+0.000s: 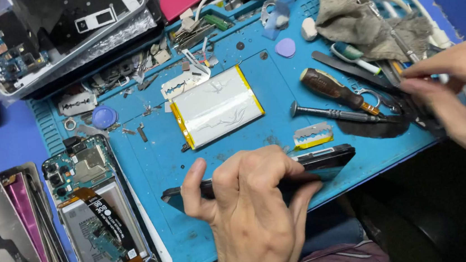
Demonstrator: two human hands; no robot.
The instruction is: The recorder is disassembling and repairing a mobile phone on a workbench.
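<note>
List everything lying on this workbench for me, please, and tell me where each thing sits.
mat: one, blue, covering the bench
battery pack: one, silver with yellow edges, mat centre
screwdriver: one, brown handle, right of the battery pack
razor blades: at least three, silver, scattered on the mat
picks: two, one lilac at top, one blue at left
rag: one, grey, top right
opened phone: one, insides showing, bottom left
phone frame: one, dark, top left
dark phone: one, black, front edge of the mat
left hand: grip on the dark phone
right hand: fingertips among the tools at right
</note>
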